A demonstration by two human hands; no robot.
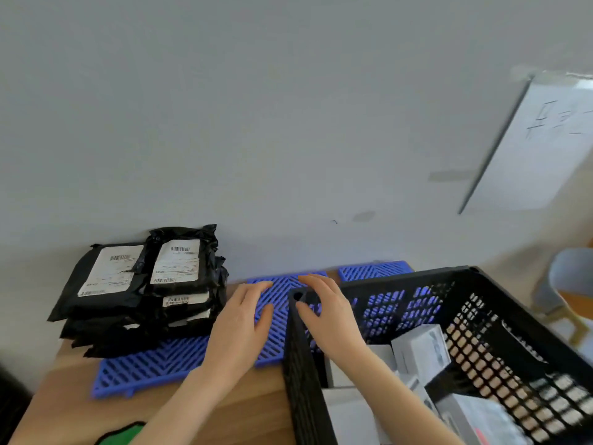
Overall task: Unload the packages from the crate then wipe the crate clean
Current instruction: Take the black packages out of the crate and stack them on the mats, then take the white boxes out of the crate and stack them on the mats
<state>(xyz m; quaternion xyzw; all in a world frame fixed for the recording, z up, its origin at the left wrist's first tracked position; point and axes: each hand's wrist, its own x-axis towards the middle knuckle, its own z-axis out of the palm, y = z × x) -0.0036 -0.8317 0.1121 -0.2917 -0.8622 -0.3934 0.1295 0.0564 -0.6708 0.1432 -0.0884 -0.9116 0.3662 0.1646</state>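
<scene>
Left hand (244, 319) over blue mat (150, 367); right hand (327, 313) over crate (301, 380) corner.

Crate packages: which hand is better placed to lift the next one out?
Right. The right hand is at a corner of the crate, its forearm over the grey packages inside. The left hand lies outside, over the blue mat.

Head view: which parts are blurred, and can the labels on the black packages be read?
In the head view, blur smears the right wall of the crate and the white sheet at upper right; the labels on the black packages show barcodes, but their text is too soft to read; light is even, without strong glare.
</scene>
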